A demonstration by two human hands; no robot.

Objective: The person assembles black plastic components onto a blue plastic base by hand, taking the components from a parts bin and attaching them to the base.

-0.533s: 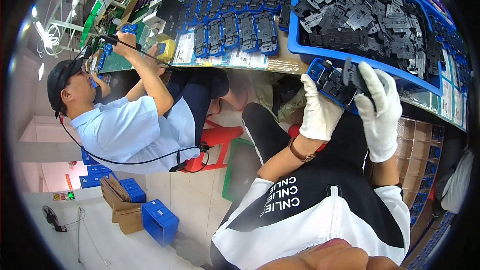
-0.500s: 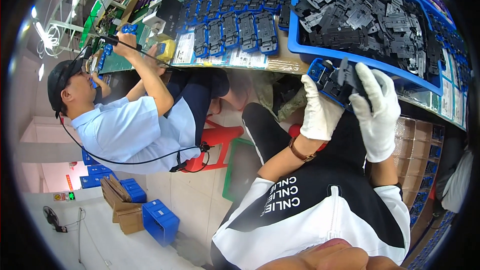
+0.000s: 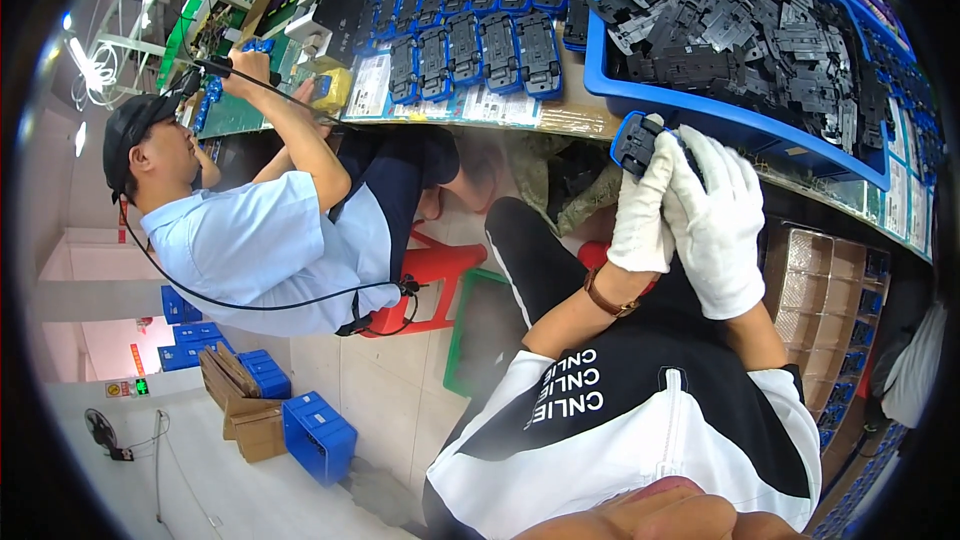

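Both hands wear white gloves and are closed around one toy car, blue-bodied with a black underside facing up. My left hand grips it from the left, thumb across the black side. My right hand wraps over its right part, fingers pressed together, hiding most of that end. Just beyond the hands, on the bench, a blue bin holds a heap of black plastic base plates.
Rows of similar upturned toy cars stand on the bench left of the bin. A co-worker in a light blue shirt sits at my left on a red stool. A compartmented tray is at my right, below the bench.
The black base plate that my right hand held apart over the car now lies against it. My right hand has moved left, and both hands have closed together on the car.
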